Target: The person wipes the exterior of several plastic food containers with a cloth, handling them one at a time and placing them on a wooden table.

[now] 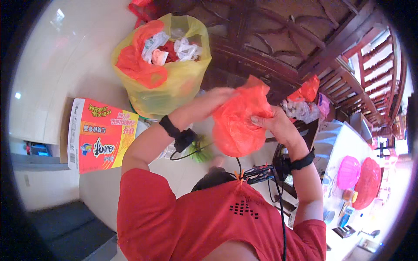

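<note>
A red plastic bag (241, 124) hangs in front of my chest, its upper part crumpled. My right hand (269, 120) grips its edge, the thumb lying over the film. At the bag's upper left side is my left hand (223, 98), blurred; its fingers are partly hidden, so whether they hold the bag does not show. Beyond my left forearm stands a large bin lined with a yellow plastic bag (173, 84). A red bag (137, 65) and crumpled white bags (187, 49) lie in its opening.
A printed cardboard box (104, 133) stands at the left. Dark carved wooden furniture (264, 58) rises ahead. At right, a covered table (329, 143) bears pink and red baskets (349, 171). More plastic bags (303, 107) lie near it. Green leaves (200, 150) are on the floor; cables hang at my chest.
</note>
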Demonstrator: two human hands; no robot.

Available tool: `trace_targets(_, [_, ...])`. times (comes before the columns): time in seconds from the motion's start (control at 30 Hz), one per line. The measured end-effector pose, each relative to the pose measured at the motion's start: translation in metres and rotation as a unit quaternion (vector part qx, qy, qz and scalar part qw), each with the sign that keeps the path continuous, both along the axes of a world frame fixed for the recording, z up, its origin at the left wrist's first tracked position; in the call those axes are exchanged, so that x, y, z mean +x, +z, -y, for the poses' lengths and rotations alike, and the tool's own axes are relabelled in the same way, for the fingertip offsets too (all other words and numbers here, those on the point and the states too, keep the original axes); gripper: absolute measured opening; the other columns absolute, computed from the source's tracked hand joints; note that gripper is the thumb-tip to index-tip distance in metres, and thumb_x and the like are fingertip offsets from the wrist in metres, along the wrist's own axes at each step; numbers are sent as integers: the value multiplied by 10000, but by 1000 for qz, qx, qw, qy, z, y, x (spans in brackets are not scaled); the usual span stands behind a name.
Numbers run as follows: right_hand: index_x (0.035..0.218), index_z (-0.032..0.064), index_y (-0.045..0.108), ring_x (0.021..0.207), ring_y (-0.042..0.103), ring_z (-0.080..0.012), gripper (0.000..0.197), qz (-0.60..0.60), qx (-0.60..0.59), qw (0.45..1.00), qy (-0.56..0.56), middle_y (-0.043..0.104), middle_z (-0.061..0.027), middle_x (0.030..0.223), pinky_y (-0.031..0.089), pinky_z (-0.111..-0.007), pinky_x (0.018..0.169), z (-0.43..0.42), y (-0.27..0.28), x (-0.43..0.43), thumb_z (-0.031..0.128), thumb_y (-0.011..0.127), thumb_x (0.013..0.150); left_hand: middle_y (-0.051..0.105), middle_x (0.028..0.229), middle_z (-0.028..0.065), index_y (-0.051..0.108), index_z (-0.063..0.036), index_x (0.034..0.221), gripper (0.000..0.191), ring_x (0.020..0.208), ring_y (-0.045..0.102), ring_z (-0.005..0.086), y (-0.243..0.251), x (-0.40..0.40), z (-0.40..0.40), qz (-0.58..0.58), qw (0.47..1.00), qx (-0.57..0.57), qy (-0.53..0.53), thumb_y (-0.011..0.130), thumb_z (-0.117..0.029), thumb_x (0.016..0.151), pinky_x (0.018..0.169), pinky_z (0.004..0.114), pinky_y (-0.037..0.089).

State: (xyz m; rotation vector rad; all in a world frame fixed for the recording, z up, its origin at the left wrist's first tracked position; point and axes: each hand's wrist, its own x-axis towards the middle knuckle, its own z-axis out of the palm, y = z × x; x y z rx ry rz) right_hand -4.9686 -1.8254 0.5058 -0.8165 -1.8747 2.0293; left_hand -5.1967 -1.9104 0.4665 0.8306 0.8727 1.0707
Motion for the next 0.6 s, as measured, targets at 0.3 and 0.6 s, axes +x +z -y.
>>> trace_targets(0.3, [1114, 29, 650, 1018, 622, -173, 339, -173, -238, 955, -51, 672, -50, 1084, 454, -325, 940, -31, -35, 65, 237, 713, 854, 681, 1005, 65, 635, -62, 1032, 314, 944, 643, 154, 1, -39, 6, 148, 973, -85, 159, 578, -360, 950, 865, 307, 497])
trace_targets(0.6, [1110, 117, 676, 1253, 453, -256, 452, 306, 696, 641, 104, 594, -85, 1234, 139, -537, 1143, -7, -39, 79, 429, 696, 784, 630, 878, 224, 651, -27, 920, 383, 890, 598, 405, 20, 18, -3, -589, 737, 230, -238, 480, -368, 952, 803, 472, 471])
